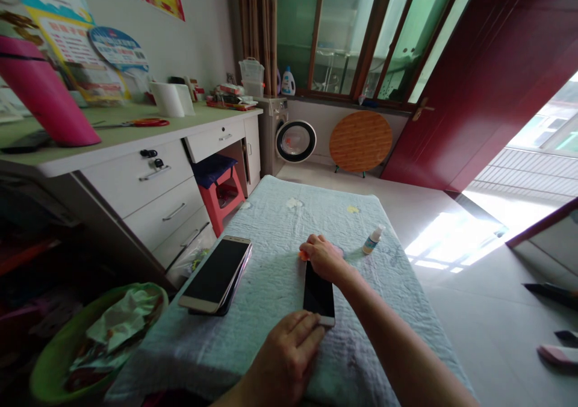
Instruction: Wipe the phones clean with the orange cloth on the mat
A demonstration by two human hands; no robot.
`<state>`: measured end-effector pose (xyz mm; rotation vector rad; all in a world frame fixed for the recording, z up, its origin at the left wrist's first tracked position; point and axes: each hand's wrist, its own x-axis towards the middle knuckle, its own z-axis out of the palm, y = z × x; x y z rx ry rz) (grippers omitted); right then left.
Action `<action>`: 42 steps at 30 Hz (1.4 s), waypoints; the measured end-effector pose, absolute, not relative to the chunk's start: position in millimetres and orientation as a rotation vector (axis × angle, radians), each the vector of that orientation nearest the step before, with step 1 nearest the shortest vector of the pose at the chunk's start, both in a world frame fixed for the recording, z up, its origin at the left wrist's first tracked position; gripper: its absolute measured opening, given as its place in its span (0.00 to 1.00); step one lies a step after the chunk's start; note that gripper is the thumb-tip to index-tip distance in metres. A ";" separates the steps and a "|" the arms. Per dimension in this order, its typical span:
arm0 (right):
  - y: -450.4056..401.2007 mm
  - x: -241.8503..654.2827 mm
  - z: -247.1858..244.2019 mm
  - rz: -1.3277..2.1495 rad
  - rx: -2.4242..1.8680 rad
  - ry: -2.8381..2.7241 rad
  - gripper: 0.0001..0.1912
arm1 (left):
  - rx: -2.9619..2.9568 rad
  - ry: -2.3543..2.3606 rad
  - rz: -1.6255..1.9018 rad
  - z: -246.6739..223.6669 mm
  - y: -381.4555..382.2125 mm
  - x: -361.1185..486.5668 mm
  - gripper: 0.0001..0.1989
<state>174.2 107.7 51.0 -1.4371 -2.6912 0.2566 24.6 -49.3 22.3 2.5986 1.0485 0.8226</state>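
A smartphone (318,292) with a dark screen lies face up on the cloth-covered table. Its near end is gripped by my left hand (293,347), fingers bent over the edge. My right hand (323,257) is curled over the phone's far end. A small orange bit (302,254) peeks out beside its fingertips, and most of whatever lies beneath that hand is hidden. To the right stands a small spray bottle (372,241) with a clear cap. On the left, a stack of several phones (217,274) lies slightly fanned, a gold-framed one on top.
A pale blue quilted cloth (271,214) covers the table. Left of it are a green waste basket (49,359), a white desk (158,208) and a red stool (223,199). A washing machine (271,118) with its door open and a round tabletop (361,142) stand behind.
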 end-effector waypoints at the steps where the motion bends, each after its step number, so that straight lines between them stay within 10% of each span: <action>1: 106.9 174.2 49.9 0.245 -1.425 -2.695 0.11 | 2.544 1.147 0.872 19.1 -48.9 23.7 0.18; 23: 18.6 165.8 56.7 0.332 -1.225 -2.790 0.02 | 2.234 1.751 1.102 -11.5 -29.2 32.6 0.44; 32: 1.9 184.6 61.0 0.699 -1.131 -2.559 0.10 | 2.231 1.679 1.083 -10.7 -25.4 29.4 0.43; 42: 41.5 190.4 36.1 0.480 -1.348 -2.375 0.06 | 2.423 1.496 0.968 3.5 -25.9 22.4 0.15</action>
